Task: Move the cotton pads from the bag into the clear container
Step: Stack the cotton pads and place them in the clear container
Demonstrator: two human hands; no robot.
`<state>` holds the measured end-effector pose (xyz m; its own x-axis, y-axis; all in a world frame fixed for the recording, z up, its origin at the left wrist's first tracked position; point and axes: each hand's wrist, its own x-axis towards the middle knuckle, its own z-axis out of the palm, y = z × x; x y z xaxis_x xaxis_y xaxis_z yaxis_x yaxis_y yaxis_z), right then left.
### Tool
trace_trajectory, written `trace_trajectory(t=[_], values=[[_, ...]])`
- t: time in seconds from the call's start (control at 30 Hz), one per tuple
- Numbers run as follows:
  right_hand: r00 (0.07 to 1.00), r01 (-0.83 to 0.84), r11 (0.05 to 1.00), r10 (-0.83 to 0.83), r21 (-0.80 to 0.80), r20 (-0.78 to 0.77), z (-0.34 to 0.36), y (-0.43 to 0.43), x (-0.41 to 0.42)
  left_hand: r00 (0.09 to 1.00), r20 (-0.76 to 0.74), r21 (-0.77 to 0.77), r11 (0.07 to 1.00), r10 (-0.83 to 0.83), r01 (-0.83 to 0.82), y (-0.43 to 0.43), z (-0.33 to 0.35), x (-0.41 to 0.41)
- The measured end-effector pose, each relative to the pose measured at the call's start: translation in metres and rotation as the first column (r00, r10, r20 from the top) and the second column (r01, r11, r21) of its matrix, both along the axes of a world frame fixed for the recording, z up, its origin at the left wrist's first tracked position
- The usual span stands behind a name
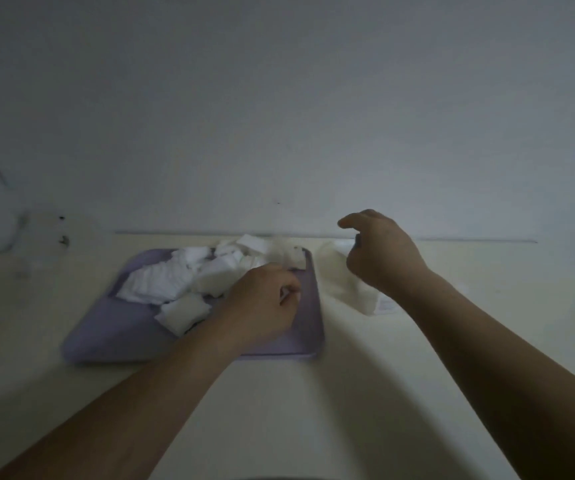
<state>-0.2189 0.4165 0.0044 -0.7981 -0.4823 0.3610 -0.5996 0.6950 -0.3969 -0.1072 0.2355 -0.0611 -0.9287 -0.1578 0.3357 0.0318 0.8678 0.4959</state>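
Pads [161, 282] lie heaped on the tray [106, 341]; no clear container is discernible. Your left hand [262, 303] curls, apparently pinching pads. Over the bag [345, 289], your right hand [379, 251] hovers loose and empty. Risk: a weak pinch scatters pads onto the table [348, 393].

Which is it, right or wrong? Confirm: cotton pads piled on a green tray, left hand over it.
Wrong: the head view shows the tray is purple, not green. The cotton pads are piled on it, left hand over it.
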Motion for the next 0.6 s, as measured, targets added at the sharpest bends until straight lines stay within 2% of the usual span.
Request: trace_trajectory(t=[0.1, 0.17, 0.27, 0.33, 0.43, 0.53, 0.6], values=[[0.968, -0.172, 0.979, 0.189, -0.113, 0.162, -0.014, -0.044, 0.017, 0.991, -0.026, -0.076, 0.988, 0.133, -0.134, -0.034, -0.001, 0.023], [0.945, -0.209, 0.976, 0.217, -0.058, 0.244, -0.023, -0.066, 0.015, 0.973, -0.025, -0.137, 0.963, 0.23, -0.232, -0.054, -0.001, 0.039], [0.923, -0.266, 0.964, 0.248, 0.024, 0.295, -0.03, -0.097, 0.007, 0.932, 0.089, -0.197, 0.923, 0.352, -0.33, -0.075, -0.007, 0.061], [0.919, -0.306, 0.949, 0.273, 0.081, 0.284, -0.032, -0.12, 0.003, 0.921, 0.147, -0.152, 0.928, 0.361, -0.339, -0.084, -0.015, 0.07], [0.931, -0.331, 0.926, 0.289, 0.181, 0.225, -0.037, -0.148, -0.001, 0.932, 0.14, -0.086, 0.942, 0.334, -0.325, -0.092, -0.022, 0.075], [0.921, -0.273, 0.955, 0.224, 0.118, 0.318, -0.042, -0.154, -0.008, 0.949, 0.09, -0.028, 0.953, 0.303, -0.302, -0.093, -0.021, 0.074], [0.928, -0.221, 0.974, 0.194, 0.049, 0.316, -0.048, -0.153, -0.013, 0.951, 0.083, 0.011, 0.954, 0.299, -0.301, -0.093, -0.021, 0.072]])
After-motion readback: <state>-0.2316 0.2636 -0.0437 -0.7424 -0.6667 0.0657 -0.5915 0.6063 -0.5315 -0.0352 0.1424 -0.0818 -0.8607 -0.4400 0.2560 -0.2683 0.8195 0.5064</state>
